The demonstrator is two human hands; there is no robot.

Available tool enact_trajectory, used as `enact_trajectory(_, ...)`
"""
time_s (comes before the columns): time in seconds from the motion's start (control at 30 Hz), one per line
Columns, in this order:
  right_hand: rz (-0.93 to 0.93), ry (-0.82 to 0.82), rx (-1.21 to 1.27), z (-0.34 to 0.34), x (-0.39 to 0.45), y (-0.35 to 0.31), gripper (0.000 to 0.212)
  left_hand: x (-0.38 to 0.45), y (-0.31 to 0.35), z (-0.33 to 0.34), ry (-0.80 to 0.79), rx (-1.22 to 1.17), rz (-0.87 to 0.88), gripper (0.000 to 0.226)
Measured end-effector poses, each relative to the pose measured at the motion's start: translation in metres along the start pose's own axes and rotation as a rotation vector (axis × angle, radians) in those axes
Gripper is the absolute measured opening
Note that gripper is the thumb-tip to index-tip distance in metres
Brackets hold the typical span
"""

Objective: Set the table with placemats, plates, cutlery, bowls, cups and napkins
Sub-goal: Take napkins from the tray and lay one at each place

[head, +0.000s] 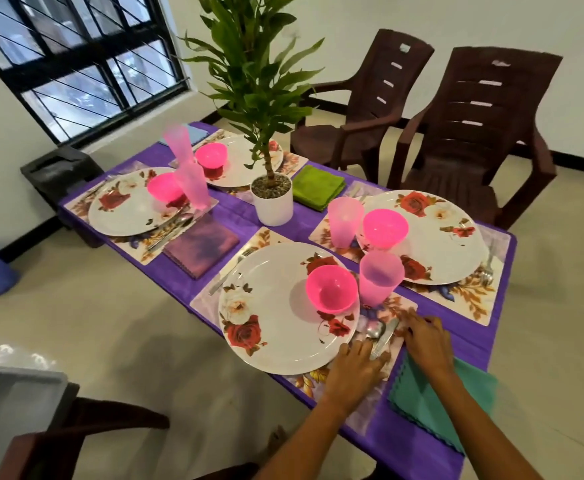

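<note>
The near setting has a floral placemat (370, 403), a rose-patterned plate (276, 306), a pink bowl (332, 289) on the plate and a pink cup (380, 277) beside it. A spoon and knife (382, 332) lie to the right of the plate. My left hand (356, 365) rests with curled fingers over the lower ends of that cutlery. Whether it grips them is hidden. Fingers spread, my right hand (425, 337) lies on the placemat just right of the knife, above a teal napkin (456, 393). A fork (230, 270) lies left of the plate.
Three other settings with plates, pink bowls and pink cups fill the purple-covered table (456, 341). A potted plant (272, 199) stands in the middle, with a green napkin (318, 187) and a purple napkin (202, 244) nearby. Two brown chairs (474, 133) stand beyond.
</note>
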State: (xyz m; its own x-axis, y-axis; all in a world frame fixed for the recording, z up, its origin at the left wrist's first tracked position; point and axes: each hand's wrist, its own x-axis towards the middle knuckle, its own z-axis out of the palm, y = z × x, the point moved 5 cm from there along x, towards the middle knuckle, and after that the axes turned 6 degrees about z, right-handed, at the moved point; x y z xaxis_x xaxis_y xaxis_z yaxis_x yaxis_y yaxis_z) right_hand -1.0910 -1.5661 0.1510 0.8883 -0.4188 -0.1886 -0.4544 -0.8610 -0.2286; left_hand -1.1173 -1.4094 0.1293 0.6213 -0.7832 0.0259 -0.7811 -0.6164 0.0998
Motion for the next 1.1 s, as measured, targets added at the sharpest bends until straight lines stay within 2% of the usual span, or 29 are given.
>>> enact_trajectory(0.33,-0.022,-0.012,-0.013,-0.004,0.005,-0.011,0.042,0.003,-0.015,-0.006,-0.070,0.035,-0.012,0.049)
enact_trajectory(1.1,-0.078,-0.012,-0.163,-0.001,0.000,-0.014,0.045,0.000,-0.015,-0.015,-0.030,0.072,0.020,0.047)
